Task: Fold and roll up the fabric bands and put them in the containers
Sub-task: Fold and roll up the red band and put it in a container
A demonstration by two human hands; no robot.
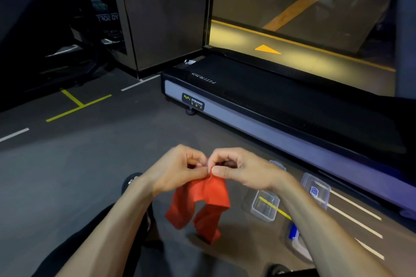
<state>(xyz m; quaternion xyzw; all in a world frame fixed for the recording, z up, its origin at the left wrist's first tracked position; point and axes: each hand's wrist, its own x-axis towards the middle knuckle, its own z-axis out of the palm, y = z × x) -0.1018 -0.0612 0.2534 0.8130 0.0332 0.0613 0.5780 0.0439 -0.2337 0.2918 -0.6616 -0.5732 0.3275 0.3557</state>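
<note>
Left hand [180, 170] and right hand [236, 170] met mid-scene, both pinching top edge of red band [202, 202]; rest hung loose above floor. Clear containers [265, 206] lay near right, beside treadmill edge [270, 128]. Open floor [78, 159] left.

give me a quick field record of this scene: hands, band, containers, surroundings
left hand: left hand pinches the top edge of the red fabric band
right hand: right hand pinches the same edge, right beside the left
band state: held up in the air, hanging loose in two drooping ends, not yet rolled
containers: open clear container on the floor to the right, nothing visible in it; clear lid with blue label beyond it; another clear container nearer, partly hidden by the right forearm
surroundings: treadmill ahead on a dark floor with painted lines
</note>
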